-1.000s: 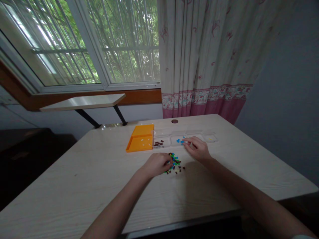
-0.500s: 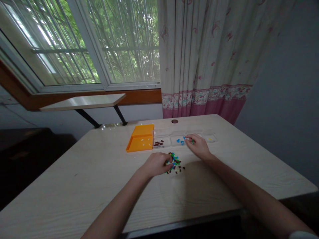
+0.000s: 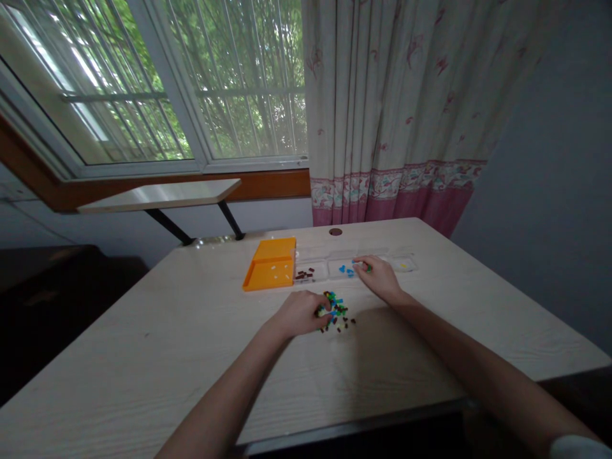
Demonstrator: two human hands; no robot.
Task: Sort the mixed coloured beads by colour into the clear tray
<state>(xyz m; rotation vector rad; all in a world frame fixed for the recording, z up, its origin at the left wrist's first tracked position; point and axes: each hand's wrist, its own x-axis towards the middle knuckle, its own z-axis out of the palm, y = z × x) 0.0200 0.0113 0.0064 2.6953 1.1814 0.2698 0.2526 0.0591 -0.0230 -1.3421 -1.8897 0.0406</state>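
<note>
Below one barred window [image 3: 239, 83] and one flowered curtain [image 3: 396, 115], one pale wood table [image 3: 191, 363]. Across it: one orange tray [image 3: 272, 248], one clear tray [image 3: 321, 269], and one heap of tiny pieces [image 3: 340, 311], too many to count. At the heap, one left hand [image 3: 303, 312], thumb and forefinger apart, hold impossible to tell; over the clear tray, one right hand [image 3: 380, 279] drawn narrow, green [image 3: 369, 269] among the fingers.

Your left hand [image 3: 303, 313] and right hand [image 3: 381, 278] are bare, as are your slim left forearm [image 3: 229, 386] and right forearm [image 3: 459, 350]. At the lower right of the frame you wear a pale, greyish-white sleeve [image 3: 574, 447] with a rounded edge.
</note>
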